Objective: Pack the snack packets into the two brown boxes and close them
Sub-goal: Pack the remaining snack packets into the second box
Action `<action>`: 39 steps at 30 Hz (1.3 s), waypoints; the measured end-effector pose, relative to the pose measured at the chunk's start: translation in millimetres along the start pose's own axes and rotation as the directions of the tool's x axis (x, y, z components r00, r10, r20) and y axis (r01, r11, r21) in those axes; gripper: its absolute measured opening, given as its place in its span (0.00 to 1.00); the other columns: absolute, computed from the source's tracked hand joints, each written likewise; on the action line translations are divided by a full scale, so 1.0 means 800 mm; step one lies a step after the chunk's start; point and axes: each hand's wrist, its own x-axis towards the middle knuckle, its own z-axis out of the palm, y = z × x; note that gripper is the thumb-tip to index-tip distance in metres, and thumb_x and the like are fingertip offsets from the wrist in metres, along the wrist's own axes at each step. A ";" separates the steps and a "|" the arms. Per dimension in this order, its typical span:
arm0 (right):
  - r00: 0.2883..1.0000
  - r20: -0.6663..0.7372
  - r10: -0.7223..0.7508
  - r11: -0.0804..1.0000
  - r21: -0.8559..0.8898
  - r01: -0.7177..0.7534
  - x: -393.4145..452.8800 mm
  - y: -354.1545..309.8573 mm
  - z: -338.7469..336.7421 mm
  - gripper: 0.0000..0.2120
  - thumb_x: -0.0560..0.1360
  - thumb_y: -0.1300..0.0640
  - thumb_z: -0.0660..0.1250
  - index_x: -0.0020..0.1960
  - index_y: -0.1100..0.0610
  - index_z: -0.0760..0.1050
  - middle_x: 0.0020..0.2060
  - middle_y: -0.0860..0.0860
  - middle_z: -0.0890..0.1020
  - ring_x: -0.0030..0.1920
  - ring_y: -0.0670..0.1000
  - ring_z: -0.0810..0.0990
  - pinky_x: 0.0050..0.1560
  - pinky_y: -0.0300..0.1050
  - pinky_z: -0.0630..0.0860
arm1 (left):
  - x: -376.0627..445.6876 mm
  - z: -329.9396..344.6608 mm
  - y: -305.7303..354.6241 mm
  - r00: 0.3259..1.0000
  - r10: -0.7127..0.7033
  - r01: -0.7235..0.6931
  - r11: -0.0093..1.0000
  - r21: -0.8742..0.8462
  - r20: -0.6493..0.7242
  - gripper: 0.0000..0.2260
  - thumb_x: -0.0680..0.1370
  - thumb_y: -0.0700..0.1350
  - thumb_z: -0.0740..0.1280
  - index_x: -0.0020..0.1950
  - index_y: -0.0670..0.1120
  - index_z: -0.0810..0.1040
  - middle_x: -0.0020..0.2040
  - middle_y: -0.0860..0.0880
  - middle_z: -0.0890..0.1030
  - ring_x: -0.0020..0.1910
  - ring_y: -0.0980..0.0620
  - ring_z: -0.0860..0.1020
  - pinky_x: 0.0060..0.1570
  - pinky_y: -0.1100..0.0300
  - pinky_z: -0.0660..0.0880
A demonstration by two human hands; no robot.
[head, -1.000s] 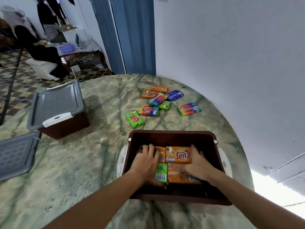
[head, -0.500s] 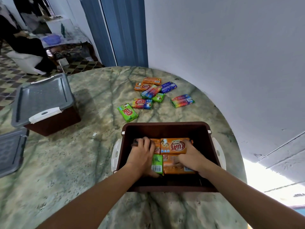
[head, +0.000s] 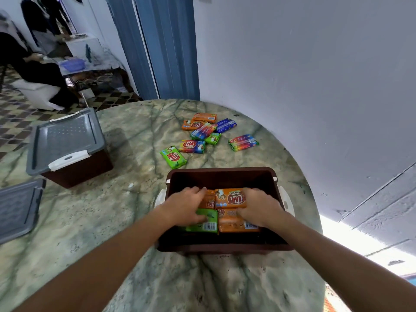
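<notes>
Both hands reach down into the open brown box (head: 221, 176) that stands on the marbled green table (head: 112, 210) close to the person. The left hand (head: 184, 204) lies palm down over a green packet (head: 206, 222) and the edge of an orange packet (head: 209, 199) behind it, fingers spread flat rather than curled around anything. The right hand (head: 258, 207) rests the same way across two more orange packets, one showing its logo (head: 231, 198) and one showing a barcode (head: 231, 221); whether its fingertips pinch an edge cannot be told. The four packets sit flat and side by side in the box, touching one another.

Farther across the table lies a loose group of packets (head: 209, 131): orange, blue, rainbow-striped and green ones, some overlapping, with a single green packet (head: 173, 156) nearest the box and a striped one (head: 243, 142) apart to the right.

At the left stands the second brown box (head: 78, 170) with its grey lid (head: 65, 140) on it and a white latch at the front. Another grey lid (head: 18, 208) lies loose at the table's left edge
</notes>
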 end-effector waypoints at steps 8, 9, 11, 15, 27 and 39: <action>0.814 -0.545 0.203 0.937 0.349 0.000 -0.010 0.073 -0.046 0.15 0.76 0.55 0.64 0.61 0.58 0.76 0.58 0.57 0.78 0.58 0.58 0.77 0.58 0.52 0.73 | -0.028 0.012 -0.062 0.735 -0.550 0.213 0.742 -0.636 -0.396 0.12 0.77 0.49 0.64 0.58 0.45 0.75 0.51 0.44 0.79 0.53 0.44 0.76 0.55 0.48 0.73; 0.833 -0.466 0.297 0.907 0.410 -0.094 -0.007 0.085 -0.045 0.16 0.78 0.51 0.62 0.61 0.58 0.75 0.59 0.58 0.78 0.59 0.60 0.76 0.60 0.54 0.73 | -0.024 0.018 -0.065 0.721 -0.661 0.295 0.565 -0.770 -0.208 0.12 0.78 0.51 0.64 0.55 0.45 0.75 0.50 0.43 0.80 0.52 0.43 0.77 0.54 0.48 0.74; 0.878 -0.210 0.429 0.761 0.607 -0.227 0.001 0.099 -0.037 0.20 0.80 0.44 0.55 0.56 0.59 0.76 0.51 0.57 0.80 0.54 0.60 0.78 0.54 0.54 0.76 | -0.018 0.023 -0.058 0.709 -0.691 0.294 0.108 -0.950 0.141 0.15 0.78 0.55 0.61 0.48 0.44 0.78 0.44 0.42 0.82 0.45 0.43 0.80 0.50 0.48 0.77; 0.901 0.047 0.431 0.541 0.786 -0.300 0.023 0.092 -0.018 0.30 0.79 0.37 0.50 0.48 0.60 0.80 0.44 0.59 0.83 0.47 0.58 0.81 0.54 0.52 0.76 | -0.014 0.020 -0.044 0.695 -0.648 0.184 -0.259 -0.948 0.312 0.17 0.79 0.52 0.60 0.42 0.42 0.79 0.29 0.45 0.80 0.33 0.44 0.79 0.38 0.54 0.76; 0.950 0.019 0.312 0.581 0.787 -0.206 0.143 0.061 -0.040 0.28 0.77 0.38 0.57 0.42 0.62 0.81 0.40 0.58 0.83 0.43 0.57 0.82 0.49 0.52 0.76 | 0.014 -0.003 -0.080 0.640 -0.660 0.162 -0.386 -0.908 0.394 0.16 0.80 0.52 0.60 0.45 0.43 0.81 0.34 0.43 0.82 0.30 0.47 0.80 0.37 0.56 0.78; 0.958 -0.036 -0.284 0.951 -0.138 0.276 0.334 0.065 -0.116 0.20 0.74 0.59 0.68 0.66 0.55 0.72 0.59 0.58 0.77 0.55 0.58 0.78 0.53 0.48 0.75 | 0.186 -0.085 -0.200 0.989 -0.085 0.107 0.977 0.185 -0.122 0.25 0.72 0.36 0.64 0.68 0.49 0.72 0.62 0.46 0.75 0.62 0.46 0.72 0.56 0.54 0.73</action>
